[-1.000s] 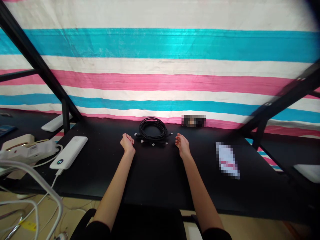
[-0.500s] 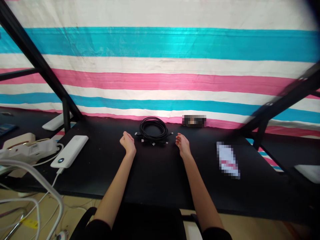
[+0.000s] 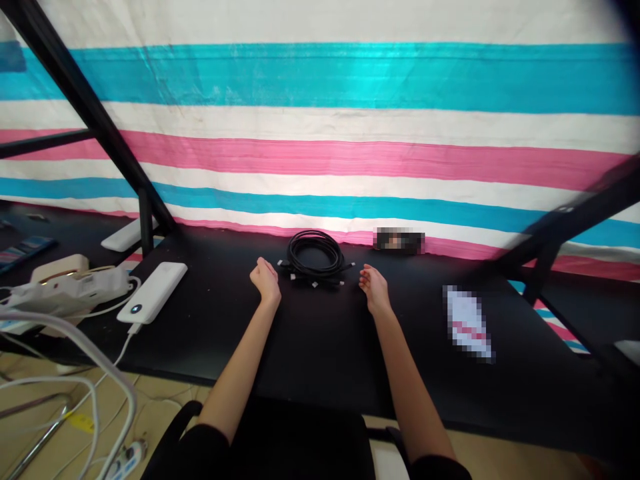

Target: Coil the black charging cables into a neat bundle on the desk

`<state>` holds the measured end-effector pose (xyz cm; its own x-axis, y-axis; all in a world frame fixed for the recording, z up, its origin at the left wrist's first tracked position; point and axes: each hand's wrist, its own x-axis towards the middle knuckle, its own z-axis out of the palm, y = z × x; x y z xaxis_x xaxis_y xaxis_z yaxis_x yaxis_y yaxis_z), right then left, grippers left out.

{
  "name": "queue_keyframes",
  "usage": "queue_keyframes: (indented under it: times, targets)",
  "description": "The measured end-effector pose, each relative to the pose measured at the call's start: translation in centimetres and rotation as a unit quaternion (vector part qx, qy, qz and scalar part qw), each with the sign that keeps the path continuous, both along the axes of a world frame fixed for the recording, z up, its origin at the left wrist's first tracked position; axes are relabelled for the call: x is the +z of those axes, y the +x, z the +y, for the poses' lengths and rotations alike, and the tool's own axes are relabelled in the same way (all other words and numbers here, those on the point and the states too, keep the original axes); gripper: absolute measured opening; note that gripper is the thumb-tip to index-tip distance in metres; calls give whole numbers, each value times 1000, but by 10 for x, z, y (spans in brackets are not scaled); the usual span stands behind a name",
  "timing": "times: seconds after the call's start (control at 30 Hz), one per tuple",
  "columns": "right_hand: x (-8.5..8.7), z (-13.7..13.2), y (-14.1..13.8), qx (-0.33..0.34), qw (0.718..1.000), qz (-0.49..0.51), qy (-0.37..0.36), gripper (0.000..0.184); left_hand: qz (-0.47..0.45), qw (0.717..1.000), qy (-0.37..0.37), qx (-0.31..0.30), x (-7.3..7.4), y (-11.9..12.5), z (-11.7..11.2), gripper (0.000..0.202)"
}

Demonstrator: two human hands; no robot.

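A coil of black cable [image 3: 316,272] with several metal-tipped plugs lies on the black table between my hands. To its left, my left hand [image 3: 266,281] rests on the table, its fingers curled into a loose fist with nothing visible in it. My right hand [image 3: 375,288] lies to the right of the coil, fingers half bent and a little apart, holding nothing. Neither hand touches the cable.
On the left are a white power bank [image 3: 154,292] with a cable plugged in, and a white power strip [image 3: 75,293]. A blurred dark item [image 3: 399,241] lies at the back and a blurred white packet [image 3: 469,323] at right. Black frame bars [image 3: 95,127] slope at both sides.
The whole view has shifted slightly, so things appear a little farther right. Both hands keep their pose beside the coil, which has not moved on the table.
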<state>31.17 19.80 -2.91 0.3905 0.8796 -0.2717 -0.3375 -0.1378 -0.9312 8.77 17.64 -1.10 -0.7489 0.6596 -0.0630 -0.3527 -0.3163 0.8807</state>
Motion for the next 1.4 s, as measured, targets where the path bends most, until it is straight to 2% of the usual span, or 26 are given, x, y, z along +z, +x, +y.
queue_keyframes:
  times: [1.13, 1.4]
  targets:
    - [-1, 0, 1, -1, 1000, -8, 4, 19, -33, 999, -8, -16, 2, -2, 0, 39]
    - [2, -1, 0, -7, 1000, 15, -3, 13, -38, 999, -7, -18, 4, -2, -1, 38]
